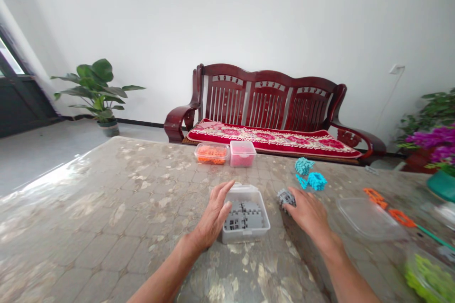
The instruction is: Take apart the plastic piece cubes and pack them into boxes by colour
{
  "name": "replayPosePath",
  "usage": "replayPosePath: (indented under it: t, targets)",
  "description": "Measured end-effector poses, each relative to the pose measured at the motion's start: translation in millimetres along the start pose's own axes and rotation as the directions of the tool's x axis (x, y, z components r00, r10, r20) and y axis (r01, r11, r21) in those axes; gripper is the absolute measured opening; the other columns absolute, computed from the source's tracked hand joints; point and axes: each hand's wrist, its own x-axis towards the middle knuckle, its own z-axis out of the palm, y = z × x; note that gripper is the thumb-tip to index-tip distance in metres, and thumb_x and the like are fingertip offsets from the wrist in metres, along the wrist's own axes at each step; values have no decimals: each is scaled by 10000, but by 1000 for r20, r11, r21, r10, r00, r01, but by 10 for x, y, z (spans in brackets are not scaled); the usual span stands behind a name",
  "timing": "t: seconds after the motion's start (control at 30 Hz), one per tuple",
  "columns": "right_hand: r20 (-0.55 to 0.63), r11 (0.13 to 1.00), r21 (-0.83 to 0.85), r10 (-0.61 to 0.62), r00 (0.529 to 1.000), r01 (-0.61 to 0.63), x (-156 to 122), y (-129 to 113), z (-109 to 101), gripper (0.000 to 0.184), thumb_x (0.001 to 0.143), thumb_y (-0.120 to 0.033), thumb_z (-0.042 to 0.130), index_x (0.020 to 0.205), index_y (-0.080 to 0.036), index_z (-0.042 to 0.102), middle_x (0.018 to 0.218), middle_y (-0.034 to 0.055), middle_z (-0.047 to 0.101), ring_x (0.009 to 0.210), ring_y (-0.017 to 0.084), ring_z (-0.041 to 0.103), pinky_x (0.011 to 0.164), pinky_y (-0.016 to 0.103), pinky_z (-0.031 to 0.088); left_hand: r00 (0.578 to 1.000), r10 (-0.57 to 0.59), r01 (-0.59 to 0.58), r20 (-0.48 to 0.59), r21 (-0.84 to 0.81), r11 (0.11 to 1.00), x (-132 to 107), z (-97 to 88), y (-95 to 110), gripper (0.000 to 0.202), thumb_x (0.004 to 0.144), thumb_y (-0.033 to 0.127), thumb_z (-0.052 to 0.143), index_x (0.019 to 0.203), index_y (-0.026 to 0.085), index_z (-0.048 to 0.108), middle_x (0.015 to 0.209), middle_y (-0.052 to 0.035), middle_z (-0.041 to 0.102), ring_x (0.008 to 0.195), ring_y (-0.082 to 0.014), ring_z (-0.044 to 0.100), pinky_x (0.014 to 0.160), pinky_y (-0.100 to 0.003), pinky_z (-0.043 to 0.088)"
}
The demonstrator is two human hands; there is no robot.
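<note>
A clear plastic box (246, 236) stands before me on the table, holding flat grey interlocking pieces (253, 219) with notched edges. My left hand (215, 213) is at the box's left side, fingers stretched out and the thumb apart at the rim; whether it presses on the wall I cannot tell. To the right of the box, my right hand (310, 210) is closed on a cluster of grey interlocking pieces (284, 197), low over the tabletop. Part of that cluster is hidden by the fingers.
Behind the box are a tub of orange pieces (212, 155) and a pink-filled box (243, 154). Blue assembled pieces (317, 181) lie beyond my right hand. Further right are a clear lid (368, 220), orange pieces (401, 218) and a container of yellow-green pieces (430, 277).
</note>
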Motion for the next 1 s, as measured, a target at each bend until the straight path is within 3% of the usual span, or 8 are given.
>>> replayPosePath:
  t: [0.17,0.3,0.43,0.6,0.73,0.83,1.0]
  targets:
    - [-23,1000,30,1,1000,0,-5,-7,-18,391,848,-291,572,1219,-187,636,1135,131,710,1035,339,631,842,422,473,1000,-2,2,15,2,1000,5,-6,28,511,1032,427,297,1515,260,301,1464,-114,374,1397,-264,317,1204,-495,227]
    - [-92,960,279,0,996,26,-11,-75,-85,446,807,-270,604,1244,-184,630,1169,113,702,1078,300,621,921,417,471,1000,-1,1,1,2,1000,5,-11,32,512,1031,431,305,1514,261,307,1464,-115,378,1390,-274,329,1200,-497,232]
    - [-136,817,544,-137,981,190,-25,-326,-282,482,763,-240,630,1245,-228,632,1218,69,685,1130,242,601,1008,397,445,1000,3,-3,3,-4,1000,0,-6,23,513,1030,435,307,1513,263,306,1465,-109,377,1391,-271,329,1198,-489,241]
    - [-119,717,613,-334,935,333,-44,-715,-482,537,717,-166,670,1246,-247,638,1198,56,688,1128,231,592,1006,389,449,1000,12,-12,1,-3,1000,-2,5,11,499,1034,423,305,1509,271,298,1462,-104,369,1394,-263,322,1195,-483,243]
    - [-126,637,647,-453,883,419,-52,-894,-416,523,715,-142,670,1227,-246,653,1199,53,686,1128,215,598,1009,368,453,1000,23,-23,-10,-4,1000,-2,7,18,498,1035,417,304,1514,282,283,1468,-102,361,1395,-267,320,1193,-488,246]
    - [-149,659,655,-368,918,370,-39,-841,-299,431,760,-158,628,1180,-240,674,1180,55,696,1127,211,607,1015,371,452,1000,26,-26,-4,-4,1000,1,6,21,500,1036,413,302,1518,283,276,1471,-100,363,1398,-263,317,1193,-479,252]
    - [-166,832,519,-128,978,197,22,-411,-124,403,816,-242,586,1212,-223,656,1215,83,692,1158,249,599,1031,409,431,1000,1,-1,-8,-1,1000,7,1,21,506,1030,416,319,1514,268,302,1454,-107,391,1388,-266,340,1196,-482,249]
